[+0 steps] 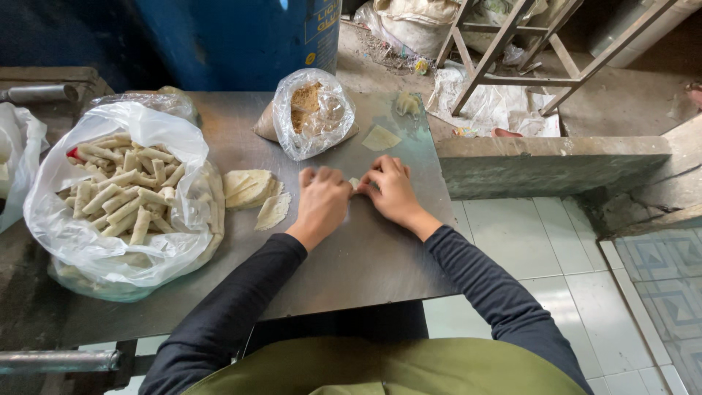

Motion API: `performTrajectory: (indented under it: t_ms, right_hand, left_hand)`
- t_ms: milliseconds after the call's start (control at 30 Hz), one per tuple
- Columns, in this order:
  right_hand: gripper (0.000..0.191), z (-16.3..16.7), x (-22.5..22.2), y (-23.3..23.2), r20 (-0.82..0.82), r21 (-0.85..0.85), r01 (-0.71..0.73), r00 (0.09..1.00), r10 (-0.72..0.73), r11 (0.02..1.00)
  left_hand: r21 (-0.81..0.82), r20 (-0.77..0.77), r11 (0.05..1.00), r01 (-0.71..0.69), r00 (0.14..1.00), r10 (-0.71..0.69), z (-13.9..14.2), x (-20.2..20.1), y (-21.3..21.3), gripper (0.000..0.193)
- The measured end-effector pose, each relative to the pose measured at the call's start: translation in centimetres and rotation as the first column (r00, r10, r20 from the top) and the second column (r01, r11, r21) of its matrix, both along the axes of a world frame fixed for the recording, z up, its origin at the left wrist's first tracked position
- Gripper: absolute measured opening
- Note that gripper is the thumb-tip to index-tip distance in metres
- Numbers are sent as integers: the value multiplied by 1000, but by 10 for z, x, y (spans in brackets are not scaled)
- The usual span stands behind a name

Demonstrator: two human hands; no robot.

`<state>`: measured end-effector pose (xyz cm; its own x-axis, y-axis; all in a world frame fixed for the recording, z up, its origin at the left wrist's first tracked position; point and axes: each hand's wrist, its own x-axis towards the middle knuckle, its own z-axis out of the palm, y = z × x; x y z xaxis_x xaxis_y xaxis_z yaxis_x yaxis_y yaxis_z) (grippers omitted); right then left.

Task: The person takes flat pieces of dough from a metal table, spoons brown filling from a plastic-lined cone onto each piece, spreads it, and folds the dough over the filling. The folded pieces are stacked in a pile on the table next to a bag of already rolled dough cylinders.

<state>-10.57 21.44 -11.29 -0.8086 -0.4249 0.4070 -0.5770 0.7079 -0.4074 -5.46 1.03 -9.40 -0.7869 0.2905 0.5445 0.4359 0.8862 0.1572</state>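
Note:
Both my hands rest together on a steel table (351, 263), fingers curled over a small pale wrapper roll (355, 183) that peeks out between them. My left hand (322, 201) covers its left end and my right hand (393, 192) its right end. Most of the roll is hidden under my fingers. A stack of thin pale wrappers (252, 190) lies just left of my left hand. A clear bag of brown crumbly filling (311, 113) stands open behind my hands.
A large plastic bag full of finished pale rolls (124, 194) sits at the table's left. One loose wrapper (382, 137) lies behind my right hand. A blue drum (241, 36) stands beyond the table; a concrete ledge (556, 161) and tiled floor (526, 249) lie right.

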Motion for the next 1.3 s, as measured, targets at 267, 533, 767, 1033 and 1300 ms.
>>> performTrajectory:
  t_ms: [267, 533, 767, 1033, 1300]
  right_hand:
    - [19, 6, -16, 2, 175, -76, -15, 984, 29, 997]
    - [10, 5, -2, -1, -24, -47, -59, 998, 58, 997]
    - [18, -2, 13, -22, 157, 12, 304, 940, -302, 952]
    - [24, 5, -23, -53, 19, 42, 343, 939, -344, 939]
    - [23, 14, -35, -21, 71, -239, 419, 907, -415, 876]
  left_hand:
    - [361, 147, 931, -53, 989, -1, -3, -10, -1, 5]
    - [196, -13, 980, -28, 999, 31, -18, -9, 9, 4]
    - [296, 314, 895, -334, 919, 238, -22, -5, 26, 13]
    - [258, 42, 899, -353, 934, 355, -24, -52, 31, 20]
    - [361, 90, 933, 16, 995, -52, 0, -39, 1, 20]
